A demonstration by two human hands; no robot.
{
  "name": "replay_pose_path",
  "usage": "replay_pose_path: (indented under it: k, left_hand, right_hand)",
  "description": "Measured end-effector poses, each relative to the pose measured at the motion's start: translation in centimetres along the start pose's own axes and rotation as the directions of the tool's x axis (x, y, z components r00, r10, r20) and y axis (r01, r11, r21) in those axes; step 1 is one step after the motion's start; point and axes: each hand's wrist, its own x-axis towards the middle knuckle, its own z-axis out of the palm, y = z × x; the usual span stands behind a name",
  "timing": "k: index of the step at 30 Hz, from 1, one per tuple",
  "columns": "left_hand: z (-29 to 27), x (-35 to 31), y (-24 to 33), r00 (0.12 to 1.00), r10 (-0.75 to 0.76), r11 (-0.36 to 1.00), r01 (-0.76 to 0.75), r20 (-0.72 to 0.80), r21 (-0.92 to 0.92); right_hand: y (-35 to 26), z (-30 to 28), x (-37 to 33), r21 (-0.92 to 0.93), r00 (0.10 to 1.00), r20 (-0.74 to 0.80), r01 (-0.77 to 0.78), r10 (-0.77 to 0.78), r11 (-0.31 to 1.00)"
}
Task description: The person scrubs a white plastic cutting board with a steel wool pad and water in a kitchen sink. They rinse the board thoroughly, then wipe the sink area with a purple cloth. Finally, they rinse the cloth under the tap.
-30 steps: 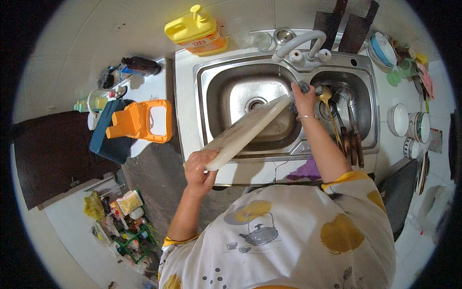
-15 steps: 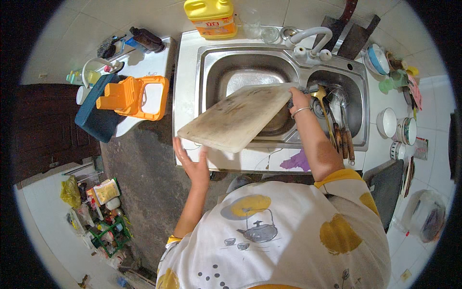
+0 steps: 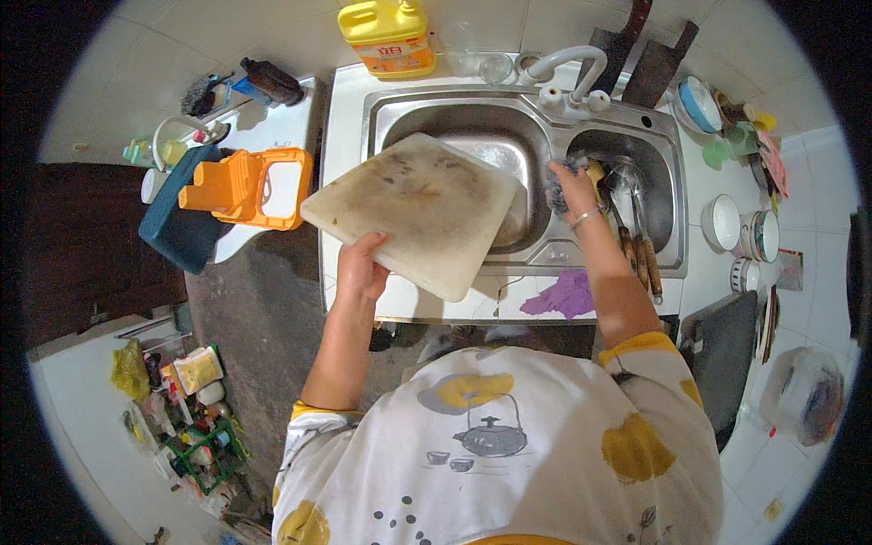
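A white cutting board (image 3: 427, 218) with dark stains is held tilted over the large sink basin (image 3: 536, 154). My left hand (image 3: 361, 265) grips its near left edge, thumb on the upper face. Over the divider between the two basins, my right hand (image 3: 574, 193) is closed on a grey steel wool scrubber (image 3: 556, 188), apart from the board. Beside that hand, the small basin (image 3: 670, 150) holds several ladles and spatulas (image 3: 627, 195) with wooden handles.
The white faucet (image 3: 577, 68) rises behind the sink, with two cleavers (image 3: 658, 73) against the wall. A yellow jug (image 3: 388, 38) stands at the back left. A purple cloth (image 3: 561, 295) lies at the front edge. Bowls (image 3: 722, 222) stand at the right.
My right hand has let go of the board's far corner and moved away with the scrubber. My left hand has taken hold of the near edge, and the board has turned and shifted left.
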Motion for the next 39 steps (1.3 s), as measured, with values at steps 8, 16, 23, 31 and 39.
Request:
replay_pose_path:
  k: [8, 16, 23, 31, 39]
  left_hand:
    - [-0.5, 4.1, -1.9, 0.997, -0.069, 0.974, 0.060, 0.036, 0.217]
    - [-1.6, 5.0, -4.9, 0.981, -0.033, 0.993, 0.010, -0.193, -0.119]
    - [-1.3, 4.5, -5.6, 0.921, 0.162, 0.986, -0.134, -0.354, 0.103]
    - [-2.8, 4.2, -5.8, 0.930, 0.139, 0.990, -0.125, -0.340, 0.063]
    - [-3.7, 5.0, -6.6, 0.910, 0.187, 0.981, -0.152, -0.369, 0.123]
  right_hand:
    - [-1.1, 0.9, -2.4, 0.187, 0.954, 0.276, -0.172, 0.116, 0.967]
    - [0.6, 13.2, -9.1, -0.237, 0.601, 0.632, 0.751, -0.489, 0.616]
    - [7.8, 19.1, 8.1, -0.700, 0.874, 0.334, 0.481, -0.353, 0.528]
    - [0.7, 21.1, -12.5, -0.104, 0.362, 0.656, 0.912, -0.662, 0.396]
    - [5.8, 24.9, 6.0, -0.582, 0.753, 0.423, 0.652, -0.503, 0.486]
